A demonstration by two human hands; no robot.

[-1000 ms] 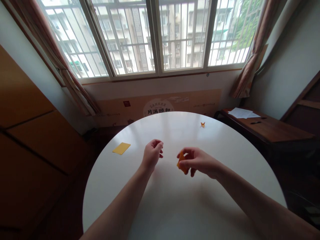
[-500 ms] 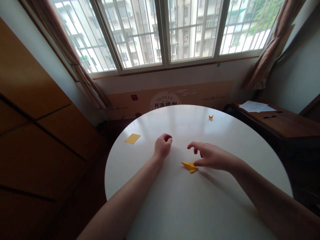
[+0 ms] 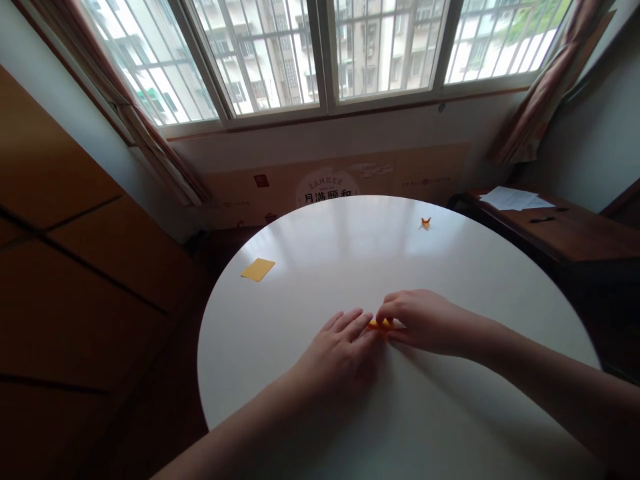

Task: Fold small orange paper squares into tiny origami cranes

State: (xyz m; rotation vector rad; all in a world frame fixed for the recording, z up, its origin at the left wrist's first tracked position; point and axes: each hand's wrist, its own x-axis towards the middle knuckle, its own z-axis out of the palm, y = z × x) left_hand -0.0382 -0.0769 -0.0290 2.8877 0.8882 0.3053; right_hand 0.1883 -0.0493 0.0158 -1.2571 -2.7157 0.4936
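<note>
A small folded piece of yellow origami paper [image 3: 384, 325] lies low over the white table, mostly hidden by my fingers. My right hand [image 3: 417, 320] pinches it from the right, with the fingers curled down and the thumb underneath. From the left, my left hand [image 3: 345, 343] reaches its other end, which sits between forefinger and thumb, while the remaining fingers stretch forward. The paper's exact folds cannot be made out.
The round white table [image 3: 300, 267] carries a flat yellow paper square [image 3: 259, 269] at the left and a small orange folded paper bird [image 3: 425, 223] at the far right. Beyond stands a wooden side table [image 3: 575, 233] with white sheets [image 3: 515, 198] on it.
My left hand has come down and right from its loosely closed pose to the folded paper. My right hand, which hovered with fingers apart, has closed on the paper. The view has tilted slightly.
</note>
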